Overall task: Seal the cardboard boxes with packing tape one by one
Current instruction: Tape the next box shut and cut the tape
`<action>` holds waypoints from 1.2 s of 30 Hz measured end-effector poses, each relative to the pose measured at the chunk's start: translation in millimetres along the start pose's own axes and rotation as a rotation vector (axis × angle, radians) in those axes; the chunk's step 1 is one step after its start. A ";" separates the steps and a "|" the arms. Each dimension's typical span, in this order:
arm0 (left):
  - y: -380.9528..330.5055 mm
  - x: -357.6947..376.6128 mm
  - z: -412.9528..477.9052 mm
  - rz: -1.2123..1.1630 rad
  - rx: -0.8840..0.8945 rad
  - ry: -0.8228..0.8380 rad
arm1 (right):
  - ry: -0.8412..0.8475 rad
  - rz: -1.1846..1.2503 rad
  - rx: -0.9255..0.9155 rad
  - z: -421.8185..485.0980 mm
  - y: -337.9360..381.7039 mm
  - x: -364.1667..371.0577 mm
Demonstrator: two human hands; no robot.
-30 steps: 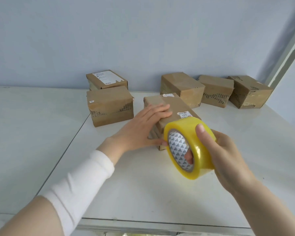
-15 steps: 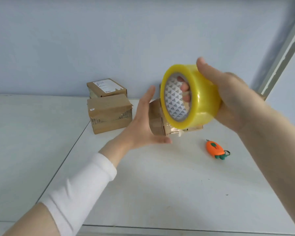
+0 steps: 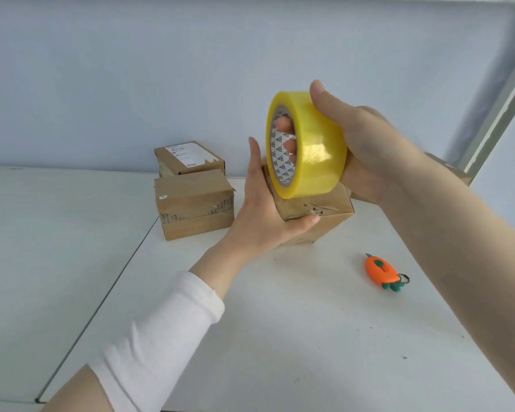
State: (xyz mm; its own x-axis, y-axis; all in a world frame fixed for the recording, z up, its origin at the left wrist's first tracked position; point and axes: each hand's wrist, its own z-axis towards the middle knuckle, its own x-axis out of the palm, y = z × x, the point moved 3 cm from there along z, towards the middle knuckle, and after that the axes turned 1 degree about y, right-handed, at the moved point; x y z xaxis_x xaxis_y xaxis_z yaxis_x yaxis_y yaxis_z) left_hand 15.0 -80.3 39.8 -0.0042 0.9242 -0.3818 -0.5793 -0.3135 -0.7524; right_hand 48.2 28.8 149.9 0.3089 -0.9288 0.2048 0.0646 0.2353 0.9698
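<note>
White tabletop (image 3: 280, 337) in two panels, split by a dark seam (image 3: 101, 292) running from the near left corner toward the far edge; a few small dark specks on the right panel. Behind it a plain pale blue wall (image 3: 131, 69), with a grey metal upright (image 3: 500, 93) slanting up at the far right corner.

Toward the middle of the far edge, a brown cardboard box (image 3: 327, 215), old clear tape wrinkled and torn across it. Against its left end, the left hand (image 3: 265, 215), fingers straight and together, pointing up, thumb laid along the near face. Just above the box, a roll of yellow packing tape (image 3: 312, 147) held on edge in the right hand (image 3: 366, 150), fingers curled through the patterned core, thumb over the outer rim. Contact between roll and box impossible to tell.

Further left, a taped box (image 3: 194, 209) just in front of a labelled box (image 3: 188, 157) by the wall. Corner of a fourth box (image 3: 446, 171) behind the right forearm. Toward the right edge, an orange carrot-shaped box cutter (image 3: 382, 272) with a bead chain, well apart from the boxes. White sleeve (image 3: 161, 337) on the left forearm.
</note>
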 end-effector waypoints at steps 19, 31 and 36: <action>-10.0 10.5 3.2 0.007 -0.065 -0.095 | -0.050 0.091 -0.062 19.8 2.1 -5.0; -2.9 11.9 26.7 -0.068 -0.161 -0.337 | 0.001 -0.203 -0.109 26.7 -9.9 -18.4; 15.4 5.6 48.4 -0.227 -0.319 -0.191 | -0.080 -0.420 -0.186 28.7 -13.0 -16.0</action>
State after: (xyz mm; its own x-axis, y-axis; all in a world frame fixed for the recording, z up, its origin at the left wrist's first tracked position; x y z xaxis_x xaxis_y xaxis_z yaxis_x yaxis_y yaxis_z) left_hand -33.4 -69.4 52.0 -0.0738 0.9919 -0.1037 -0.3023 -0.1214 -0.9455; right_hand 15.2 32.4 137.9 0.1457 -0.9721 -0.1836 0.3392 -0.1252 0.9323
